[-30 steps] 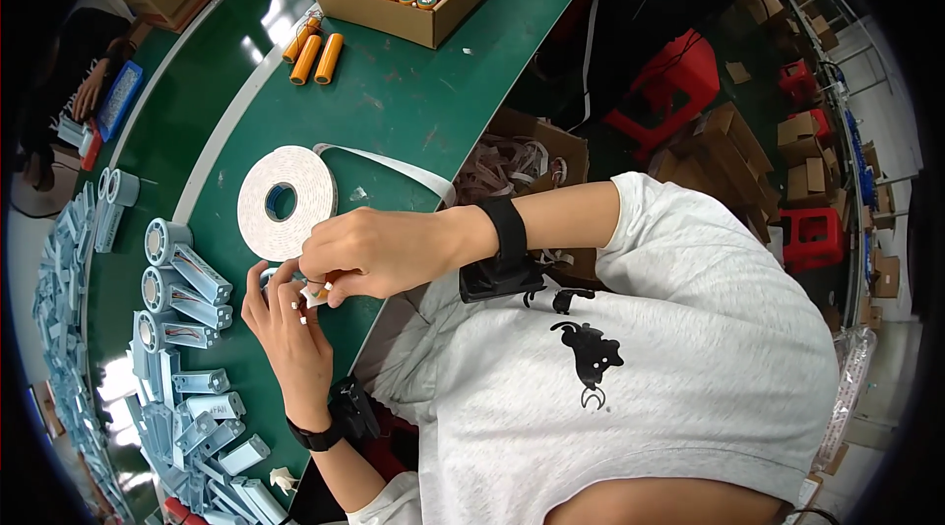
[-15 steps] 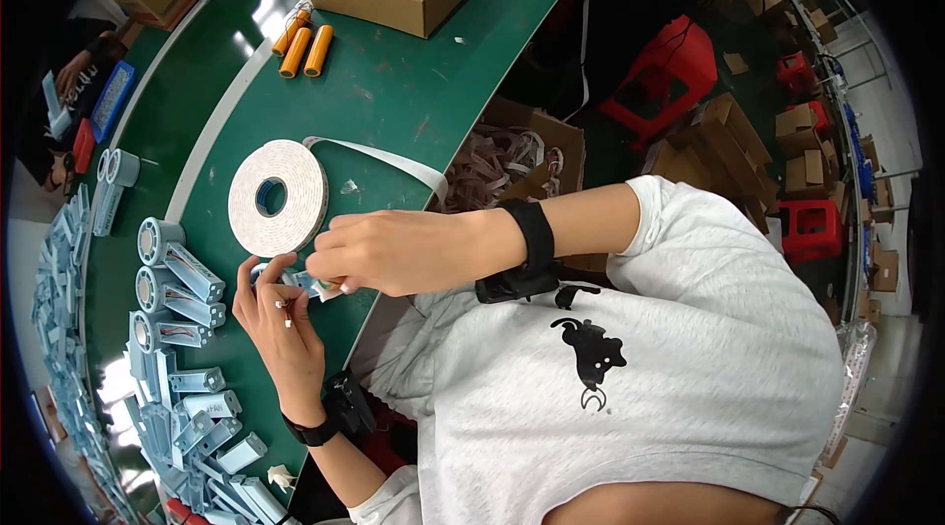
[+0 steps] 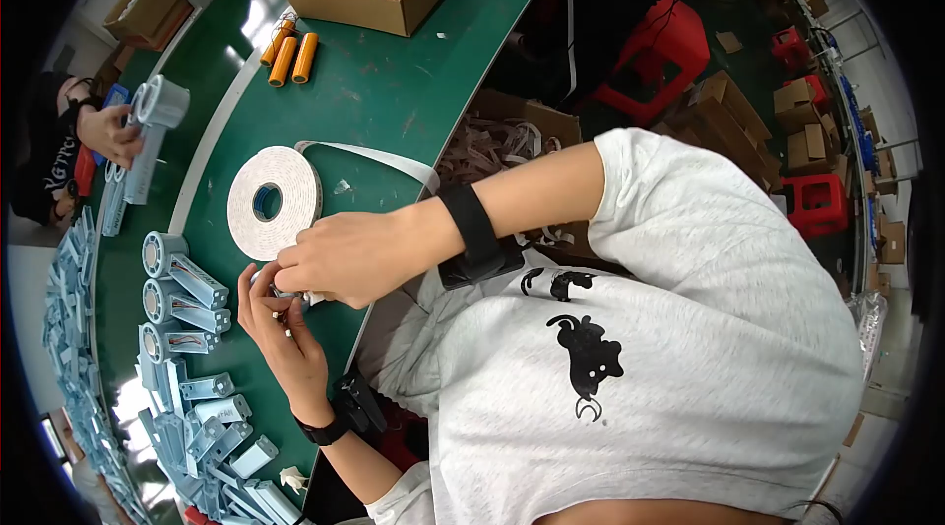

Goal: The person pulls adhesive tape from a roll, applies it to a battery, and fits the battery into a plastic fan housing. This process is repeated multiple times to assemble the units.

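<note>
My left hand [image 3: 286, 340] curls around a light-blue plastic part [image 3: 286, 303] at the table's near edge. Bent over the same spot, my right hand [image 3: 346, 255] has its fingertips pressed against the part. Both hands cover most of it, so its shape is hard to make out. Small white connectors [image 3: 289, 332] stick out by my left fingers. Just beyond my hands lies a roll of white tape [image 3: 301, 192] on its side, with a loose strip [image 3: 379, 162] running to the table edge.
Light-blue housings with round heads [image 3: 165, 301] stand left of my hands, beside a pile of similar parts [image 3: 212, 441]. Orange battery cells [image 3: 306, 58] lie near a cardboard box of cells [image 3: 379, 8]. Across the table, a co-worker's hand [image 3: 110, 134] grips a housing [image 3: 153, 131].
My right hand has shifted left and closer over my left hand, hiding more of the part. Across the table, a co-worker's hand has come forward and lifted a housing.
</note>
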{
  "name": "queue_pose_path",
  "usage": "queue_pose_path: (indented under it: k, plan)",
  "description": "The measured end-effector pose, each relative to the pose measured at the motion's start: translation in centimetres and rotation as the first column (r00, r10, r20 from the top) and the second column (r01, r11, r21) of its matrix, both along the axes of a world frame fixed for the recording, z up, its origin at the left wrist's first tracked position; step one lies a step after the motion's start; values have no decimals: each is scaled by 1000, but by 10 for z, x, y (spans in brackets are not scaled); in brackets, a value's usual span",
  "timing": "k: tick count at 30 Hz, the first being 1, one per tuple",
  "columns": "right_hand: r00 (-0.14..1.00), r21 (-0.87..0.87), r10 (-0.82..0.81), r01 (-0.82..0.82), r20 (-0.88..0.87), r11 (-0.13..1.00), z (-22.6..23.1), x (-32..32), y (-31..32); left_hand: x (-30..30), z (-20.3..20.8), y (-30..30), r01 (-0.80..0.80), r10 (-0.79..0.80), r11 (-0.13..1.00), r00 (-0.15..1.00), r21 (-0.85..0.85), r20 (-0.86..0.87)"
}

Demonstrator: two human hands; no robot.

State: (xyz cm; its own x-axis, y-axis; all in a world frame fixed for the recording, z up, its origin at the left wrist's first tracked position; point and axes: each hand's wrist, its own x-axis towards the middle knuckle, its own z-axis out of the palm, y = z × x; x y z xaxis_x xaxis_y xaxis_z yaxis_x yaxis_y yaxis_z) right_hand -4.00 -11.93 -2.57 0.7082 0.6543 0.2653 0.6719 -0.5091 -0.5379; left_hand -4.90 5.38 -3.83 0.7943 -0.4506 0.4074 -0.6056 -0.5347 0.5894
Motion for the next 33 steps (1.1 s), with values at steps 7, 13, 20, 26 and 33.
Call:
queue_pose_path:
  k: [7,13,20,26,33]
  plan:
    - [967,293,-95,22,236,956,3,-28,-23,1,3,-2,-3,-6,996,995,89,96]
    - [969,320,-158,90,191,943,-2,-25,-12,2,5,1,19,-37,986,994,166,105]
    - [999,154,-18,23,-37,988,3,5,4,1,5,-5,-36,35,999,999,35,12]
    - [970,-43,85,-97,-227,994,19,8,-6,-1,-2,2,-4,4,996,1000,-86,1]
    - [973,-156,-2,-35,-231,987,14,16,9,3,-4,-2,0,6,991,999,-135,42]
